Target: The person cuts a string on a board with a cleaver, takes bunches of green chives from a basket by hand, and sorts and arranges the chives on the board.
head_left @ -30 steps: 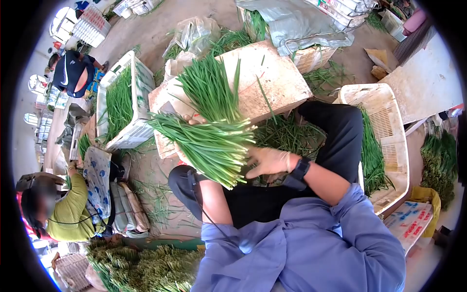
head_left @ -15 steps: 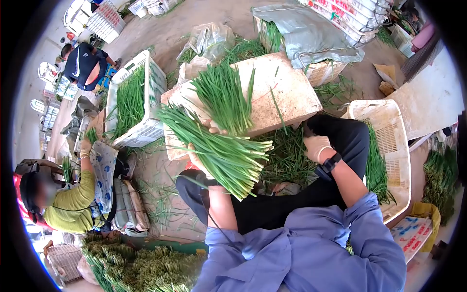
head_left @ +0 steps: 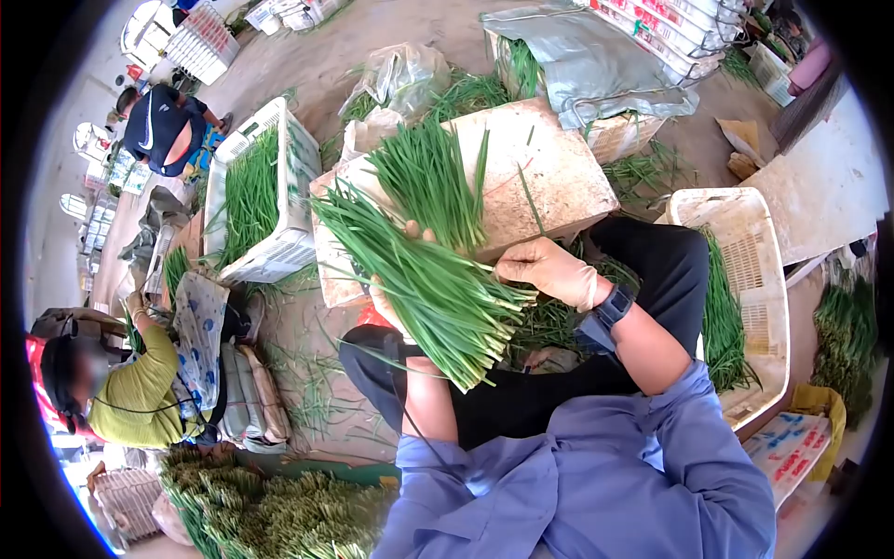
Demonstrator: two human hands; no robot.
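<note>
A thick bunch of green chives lies across my gloved left hand, which is wrapped round it from below. Its pale cut ends point down to the right, its leaves to the upper left. My gloved right hand is at the upper edge of the cut ends, thumb and forefinger pinched together on stalks there; exactly how many is hidden. Just beyond, a second pile of chives rests on a stained white foam box.
A white crate of chives stands at left, another crate at right. Loose leaves litter the floor. A person in a yellow-green top sits at left holding chives; another person bends farther back. Bundled chives lie at lower left.
My right hand has come from beside my right knee up and left to the cut ends of the bunch. The bunch has shifted slightly down and right in my left hand.
</note>
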